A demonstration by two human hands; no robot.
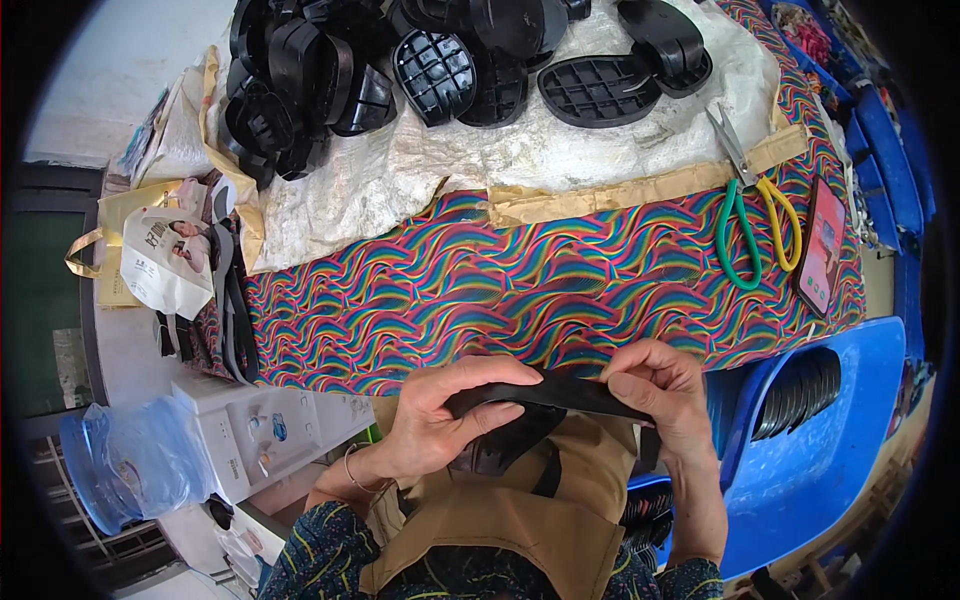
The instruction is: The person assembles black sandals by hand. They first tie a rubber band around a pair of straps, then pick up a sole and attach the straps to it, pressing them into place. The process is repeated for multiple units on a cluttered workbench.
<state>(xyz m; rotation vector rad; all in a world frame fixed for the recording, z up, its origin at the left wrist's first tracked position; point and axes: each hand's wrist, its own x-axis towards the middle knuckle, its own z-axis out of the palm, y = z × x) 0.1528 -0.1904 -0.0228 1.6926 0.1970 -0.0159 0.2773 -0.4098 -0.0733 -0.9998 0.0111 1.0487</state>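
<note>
Over my lap, a black strap (pixel 585 398) is stretched between both hands. My left hand (pixel 430 415) is closed round its left part, thumb below and fingers above. At the other end my right hand (pixel 660 392) pinches it between thumb and fingertips. Just under the strap, by my left thumb, shows a glossy black moulded piece (pixel 505 447); whether the two are joined is hidden. A tan apron (pixel 490 515) lies beneath them. Scissors (pixel 745 200) with one green and one yellow handle lie on the table beyond my right hand.
Black heeled shoe soles (pixel 435 75) are heaped on a white woven sack (pixel 440 165) over the patterned tablecloth (pixel 480 300). A phone (pixel 823 245) lies at the right. Blue bins (pixel 800 500) with black pieces stand lower right; a water dispenser (pixel 270 435) and grey straps (pixel 232 300) are left.
</note>
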